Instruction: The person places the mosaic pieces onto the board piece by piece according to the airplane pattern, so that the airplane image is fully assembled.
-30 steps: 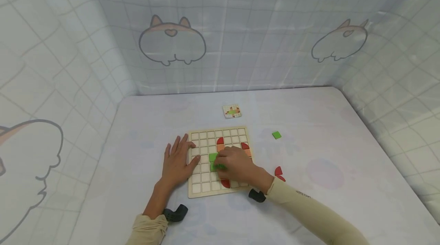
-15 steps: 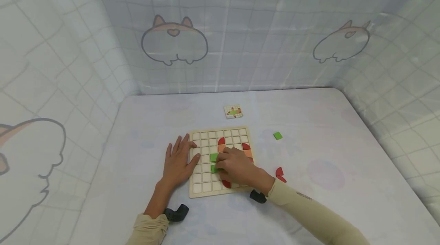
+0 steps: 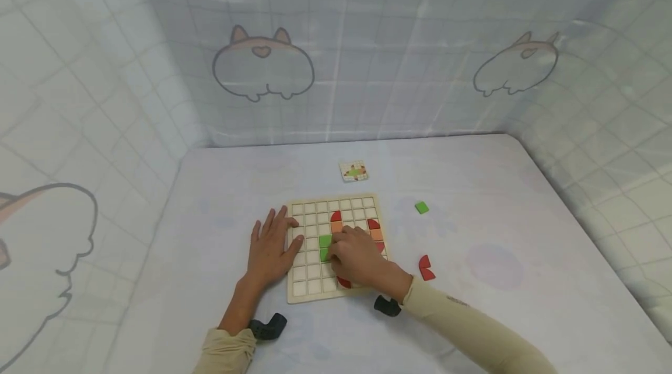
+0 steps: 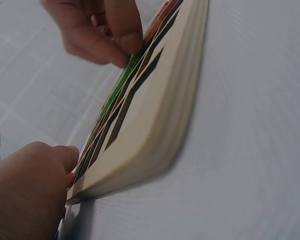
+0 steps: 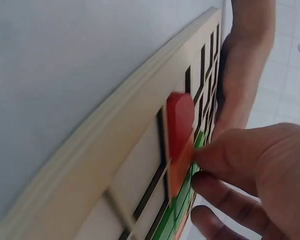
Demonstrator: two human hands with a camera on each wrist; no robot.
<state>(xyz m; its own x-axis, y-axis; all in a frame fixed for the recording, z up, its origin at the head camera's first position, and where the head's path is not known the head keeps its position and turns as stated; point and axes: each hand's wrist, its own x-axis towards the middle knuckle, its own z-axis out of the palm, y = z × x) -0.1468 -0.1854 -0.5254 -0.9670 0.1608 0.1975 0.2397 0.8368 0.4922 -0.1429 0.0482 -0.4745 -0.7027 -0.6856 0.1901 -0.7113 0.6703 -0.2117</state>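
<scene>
A wooden grid board [image 3: 299, 288] lies on the table, with green square tiles [image 3: 325, 241], orange tiles [image 3: 336, 227] and red quarter-round tiles [image 3: 343, 283] in some cells. My left hand [image 3: 269, 251] lies spread along the board's left side, its thumb and forefinger over the edge. Over the middle of the board is my right hand [image 3: 357, 257], which hides several cells. Its thumb and fingertips come together at a green square tile [image 4: 121, 82] in the left wrist view. In the right wrist view, they are beside the green row, just past a red and an orange tile [image 5: 180, 170].
Two loose red quarter-round tiles [image 3: 426, 269] lie right of the board, near the right forearm. Farther back is a loose green tile [image 3: 422, 208]. A small pattern card [image 3: 354, 171] sits behind the board. Patterned sheets hang at the table's back and sides.
A green tile, visible tilted in my right fingers a second ago, is now low at the board under them. The right hand has shifted slightly; the left stays in place.
</scene>
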